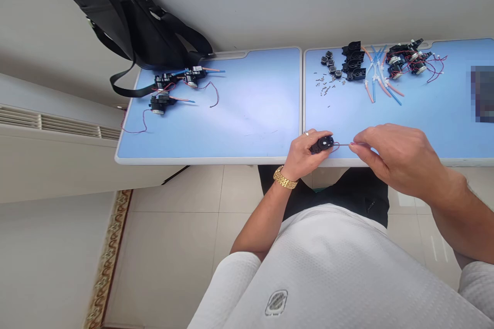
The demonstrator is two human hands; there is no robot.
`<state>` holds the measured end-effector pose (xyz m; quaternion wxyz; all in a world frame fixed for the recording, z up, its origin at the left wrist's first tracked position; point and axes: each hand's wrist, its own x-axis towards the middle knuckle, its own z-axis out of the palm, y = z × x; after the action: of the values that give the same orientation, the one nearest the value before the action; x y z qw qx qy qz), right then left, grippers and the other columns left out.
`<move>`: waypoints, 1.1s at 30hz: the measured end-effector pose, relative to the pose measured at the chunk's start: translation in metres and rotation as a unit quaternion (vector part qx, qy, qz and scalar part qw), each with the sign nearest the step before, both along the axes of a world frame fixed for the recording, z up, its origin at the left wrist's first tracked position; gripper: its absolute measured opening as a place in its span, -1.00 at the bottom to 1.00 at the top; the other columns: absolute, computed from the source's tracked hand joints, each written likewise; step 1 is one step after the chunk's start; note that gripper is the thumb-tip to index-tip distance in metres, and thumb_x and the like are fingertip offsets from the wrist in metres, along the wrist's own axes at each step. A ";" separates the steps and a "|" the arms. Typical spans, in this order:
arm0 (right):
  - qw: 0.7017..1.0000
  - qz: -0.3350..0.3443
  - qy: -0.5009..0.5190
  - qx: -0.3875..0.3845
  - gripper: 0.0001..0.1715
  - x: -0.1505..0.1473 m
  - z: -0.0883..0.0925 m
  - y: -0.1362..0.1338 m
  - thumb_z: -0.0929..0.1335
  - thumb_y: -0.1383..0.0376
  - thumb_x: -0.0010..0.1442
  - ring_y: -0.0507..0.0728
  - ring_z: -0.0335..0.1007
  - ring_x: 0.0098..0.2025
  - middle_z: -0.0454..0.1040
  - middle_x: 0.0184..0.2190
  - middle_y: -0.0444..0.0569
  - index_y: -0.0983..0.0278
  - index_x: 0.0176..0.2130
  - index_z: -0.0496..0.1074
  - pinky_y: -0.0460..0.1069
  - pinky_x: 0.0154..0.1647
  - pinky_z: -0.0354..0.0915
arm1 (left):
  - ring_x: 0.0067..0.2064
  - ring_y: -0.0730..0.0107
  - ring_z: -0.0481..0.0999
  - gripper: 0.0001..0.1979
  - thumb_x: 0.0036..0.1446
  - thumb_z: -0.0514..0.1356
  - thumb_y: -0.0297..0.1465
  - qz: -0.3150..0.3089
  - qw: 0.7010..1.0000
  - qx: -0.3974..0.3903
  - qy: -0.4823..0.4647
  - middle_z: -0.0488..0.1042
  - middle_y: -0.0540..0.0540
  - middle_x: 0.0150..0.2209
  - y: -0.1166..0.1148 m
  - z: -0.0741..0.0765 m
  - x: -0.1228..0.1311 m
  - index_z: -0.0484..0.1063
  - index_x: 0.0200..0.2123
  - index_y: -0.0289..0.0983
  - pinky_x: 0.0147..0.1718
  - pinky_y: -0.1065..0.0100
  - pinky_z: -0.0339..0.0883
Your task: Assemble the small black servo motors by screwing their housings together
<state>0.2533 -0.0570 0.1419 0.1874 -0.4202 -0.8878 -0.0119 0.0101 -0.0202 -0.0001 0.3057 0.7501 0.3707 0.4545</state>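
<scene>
The left counter [247,113] carries a black bag [131,20] and wired units [173,87] at ten o'clock; the abutting right counter [424,123], screws [326,87], housings [353,61] and tubes [380,79] at one o'clock.

Left hand [304,157]: palm down, thumb and fingers closed around the small black part [323,143].
Left wrist: slightly bent, below and left of the part.
Left forearm: bare, running down-left from the part toward the body.
Right hand [399,157]: just right of the part, thumb and forefinger pinched on the thin wire [345,144] leading from it.
Right forearm: bare, stretching down-right away from the part.
</scene>
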 end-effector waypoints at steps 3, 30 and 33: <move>0.999 -0.024 -0.022 0.041 -0.40 0.001 -0.001 0.001 0.27 0.00 0.70 0.07 0.18 -0.56 0.37 -0.61 -0.19 0.20 -0.35 0.46 0.06 -0.45 0.03 | -0.29 0.39 0.58 -0.76 0.41 0.46 -0.27 -0.007 1.000 0.001 -0.011 0.67 -0.03 -0.25 0.000 0.001 0.000 0.70 0.08 -0.18 -0.25 0.32 0.51; 0.999 -0.009 0.028 -0.045 -0.67 -0.006 0.005 0.005 0.24 0.26 0.67 0.15 0.48 -0.33 0.67 -0.29 -0.04 0.21 -0.11 0.52 0.07 -0.12 0.33 | -0.25 0.35 0.60 -0.71 0.42 0.46 -0.17 0.004 1.000 -0.027 0.011 0.69 -0.05 -0.23 0.000 -0.001 -0.001 0.70 0.09 -0.17 -0.18 0.27 0.54; 0.999 -0.023 0.002 -0.023 -0.53 -0.006 0.006 0.006 0.23 0.16 0.71 0.12 0.26 -0.48 0.48 -0.52 -0.15 0.19 -0.25 0.49 0.06 -0.24 0.27 | -0.26 0.35 0.61 -0.69 0.43 0.45 -0.14 -0.005 1.000 -0.020 0.016 0.69 -0.06 -0.24 0.000 -0.001 -0.001 0.70 0.09 -0.17 -0.19 0.27 0.54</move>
<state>0.2473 -0.0509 0.1477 0.1789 -0.4450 -0.8775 0.0050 0.0095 -0.0201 -0.0014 0.3166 0.7529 0.3811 0.4332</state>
